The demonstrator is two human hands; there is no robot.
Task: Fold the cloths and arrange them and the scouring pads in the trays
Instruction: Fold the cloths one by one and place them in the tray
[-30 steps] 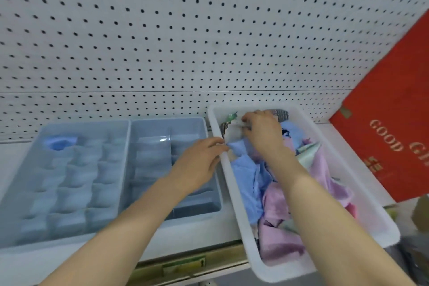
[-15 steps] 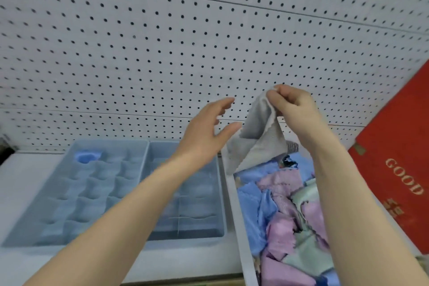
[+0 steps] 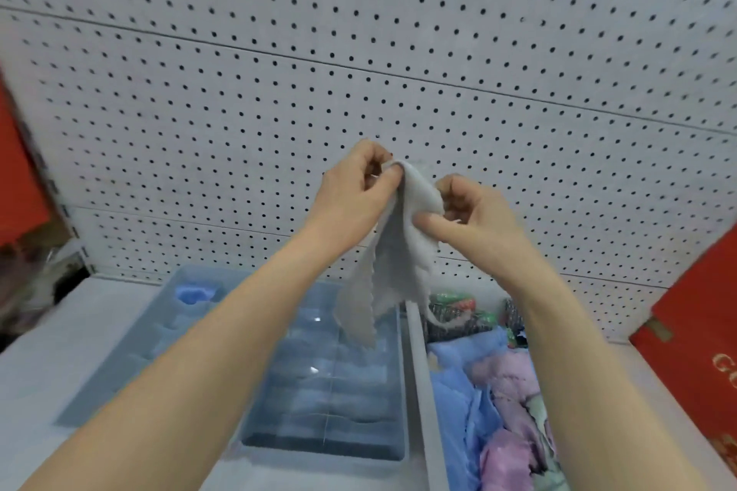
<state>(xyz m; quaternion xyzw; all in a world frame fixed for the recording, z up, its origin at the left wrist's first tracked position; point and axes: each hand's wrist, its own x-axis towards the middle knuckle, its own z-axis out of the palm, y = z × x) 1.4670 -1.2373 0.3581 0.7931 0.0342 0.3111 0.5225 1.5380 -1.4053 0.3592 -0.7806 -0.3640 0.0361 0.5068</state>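
Note:
A small grey cloth (image 3: 393,263) with a zigzag edge hangs in the air in front of the pegboard. My left hand (image 3: 357,187) pinches its top corner and my right hand (image 3: 468,211) pinches the edge just to the right. Below stand two blue compartment trays, the left tray (image 3: 131,355) and the right tray (image 3: 339,434); a folded blue cloth (image 3: 193,293) lies in the left tray's far compartment. The white bin (image 3: 422,391) on the right holds blue, pink and green cloths (image 3: 506,391), with scouring pads (image 3: 454,311) at its far end.
A white pegboard wall (image 3: 359,52) rises behind the shelf. A red box (image 3: 702,331) with gold lettering leans at the right. Dark clutter (image 3: 28,279) sits at the far left, beside the shelf (image 3: 52,363).
My right hand lifted the grey cloth out of the bin. My left hand has come up and taken hold of its top corner, so both hands now hold it.

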